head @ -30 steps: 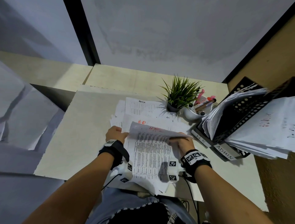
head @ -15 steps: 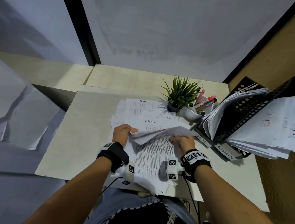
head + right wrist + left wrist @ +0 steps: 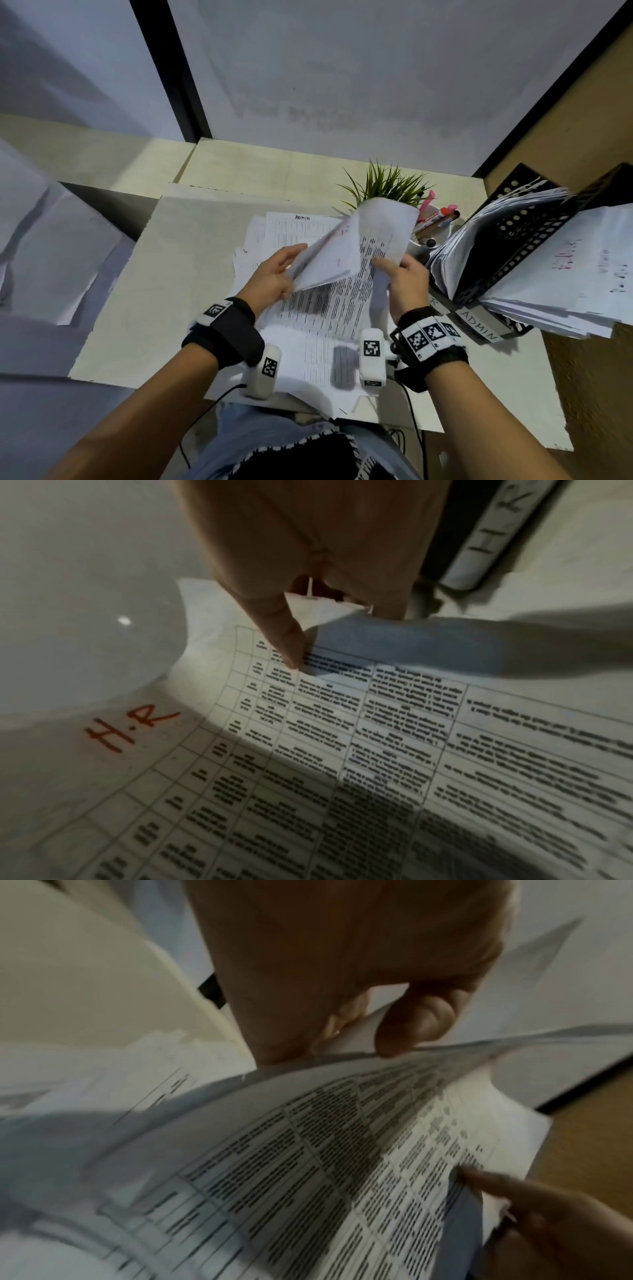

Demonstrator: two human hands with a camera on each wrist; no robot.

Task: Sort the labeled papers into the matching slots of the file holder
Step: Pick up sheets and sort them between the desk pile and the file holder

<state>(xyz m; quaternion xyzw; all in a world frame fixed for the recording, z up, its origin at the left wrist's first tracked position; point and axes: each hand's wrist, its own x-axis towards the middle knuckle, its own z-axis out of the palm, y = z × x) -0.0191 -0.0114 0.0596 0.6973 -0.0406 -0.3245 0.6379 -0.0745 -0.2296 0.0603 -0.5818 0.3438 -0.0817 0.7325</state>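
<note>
A loose pile of printed papers (image 3: 274, 236) lies on the desk, with a sheet marked ADMIN (image 3: 302, 218) at its far end. My left hand (image 3: 291, 265) pinches the edge of a raised white sheet (image 3: 329, 260) between thumb and fingers (image 3: 414, 1026). My right hand (image 3: 385, 267) grips a printed sheet (image 3: 383, 236) that curls up toward the plant; its thumb (image 3: 284, 642) lies on the table print beside a red H.R mark (image 3: 130, 729). The black file holder (image 3: 513, 246) stands right of both hands, with slot labels ADMIN (image 3: 479, 327) and H.R (image 3: 489, 534).
A small potted plant (image 3: 383, 185) and a white cup of pens (image 3: 435, 226) stand behind the papers, left of the holder. Both slots hold thick stacks of sheets (image 3: 565, 274) that jut out. The wall on the right is close. The desk edge runs just before my lap.
Both hands rose off the pile. The left hand peeled one sheet up and left, while the right lifted the printed sheet so it now curls up before the plant.
</note>
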